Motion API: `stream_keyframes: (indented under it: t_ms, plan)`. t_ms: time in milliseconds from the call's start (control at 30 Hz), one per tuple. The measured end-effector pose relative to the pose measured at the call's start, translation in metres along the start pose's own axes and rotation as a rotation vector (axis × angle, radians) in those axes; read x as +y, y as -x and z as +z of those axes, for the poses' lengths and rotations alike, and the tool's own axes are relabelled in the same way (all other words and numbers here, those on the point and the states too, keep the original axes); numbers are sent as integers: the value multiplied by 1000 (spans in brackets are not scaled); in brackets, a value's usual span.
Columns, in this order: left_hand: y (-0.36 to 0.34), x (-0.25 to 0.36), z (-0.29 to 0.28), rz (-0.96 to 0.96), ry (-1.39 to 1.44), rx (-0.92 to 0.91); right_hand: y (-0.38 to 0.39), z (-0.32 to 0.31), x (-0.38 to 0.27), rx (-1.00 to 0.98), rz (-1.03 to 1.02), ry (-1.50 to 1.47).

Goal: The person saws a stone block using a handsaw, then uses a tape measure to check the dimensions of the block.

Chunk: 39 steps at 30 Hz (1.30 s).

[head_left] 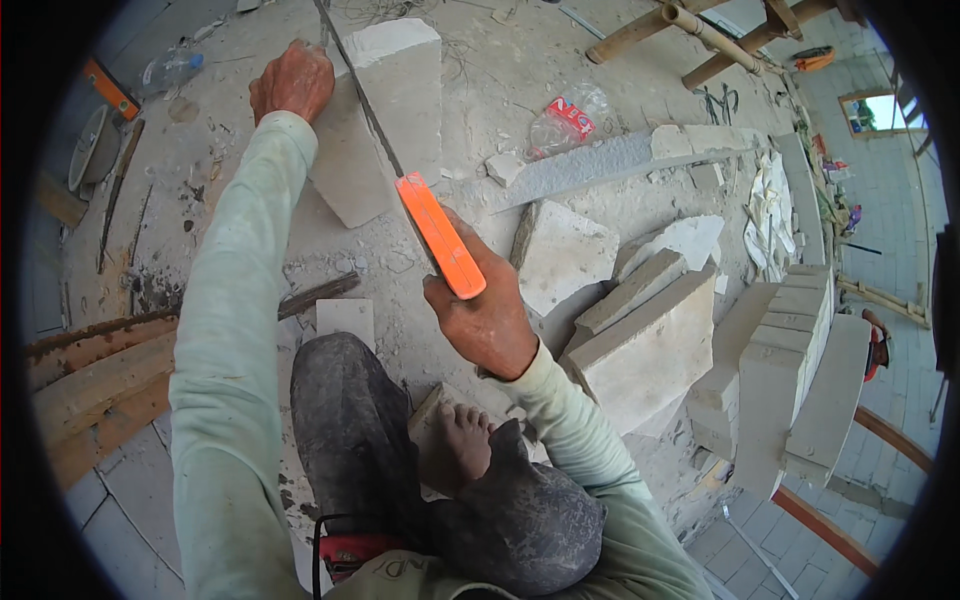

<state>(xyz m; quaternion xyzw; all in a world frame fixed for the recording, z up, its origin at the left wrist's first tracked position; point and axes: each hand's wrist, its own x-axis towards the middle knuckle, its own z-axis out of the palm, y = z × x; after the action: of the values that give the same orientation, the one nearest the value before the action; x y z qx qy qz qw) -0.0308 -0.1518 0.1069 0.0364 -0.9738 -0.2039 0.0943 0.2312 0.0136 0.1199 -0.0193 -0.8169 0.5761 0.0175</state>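
Saw (440,235) in right hand (485,315) crosses block (385,120) under left hand (292,80).

- A crushed plastic bottle (566,120) with a red label lies past the right grip.
- Pale cut blocks (790,375) are stacked to its right.
- Wooden planks (95,385) lie left, below the left grip.
- Bamboo poles (700,30) lean far off.

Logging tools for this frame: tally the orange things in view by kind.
Orange-handled saw, gripped by the right hand, blade across the pale stone block steadied by the left hand: 1
Orange level-like bar, upper left on the floor: 1
Orange object, upper right, too small to identify: 1
Total: 3
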Motion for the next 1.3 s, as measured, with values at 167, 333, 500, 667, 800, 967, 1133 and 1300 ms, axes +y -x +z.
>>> stream_keyframes:
  t_ms: [167, 333, 500, 667, 800, 967, 1133, 1300]
  plan:
    - [0, 14, 7, -4, -27, -11, 105, -22, 11, -15, 2, 156]
    - [23, 3, 5, 24, -26, -10, 21, -10, 2, -2, 3, 50]
    - [-12, 5, 10, -52, -78, -46, 81, -22, 13, -75, 94, 133]
    - [11, 13, 4, -28, -7, -3, 85, -26, 29, -6, 24, 167]
    - [17, 5, 5, -36, -22, 13, 26, 4, 15, 33, 9, 17]
    - [-11, 10, 8, -78, -1, 33, 126, -33, 29, -34, -7, 155]
    - [19, 11, 9, -31, -21, 10, 34, -14, 19, -3, 83, 12]
    - [-10, 4, 11, -53, -44, 32, 73, -20, 20, -7, 20, 69]
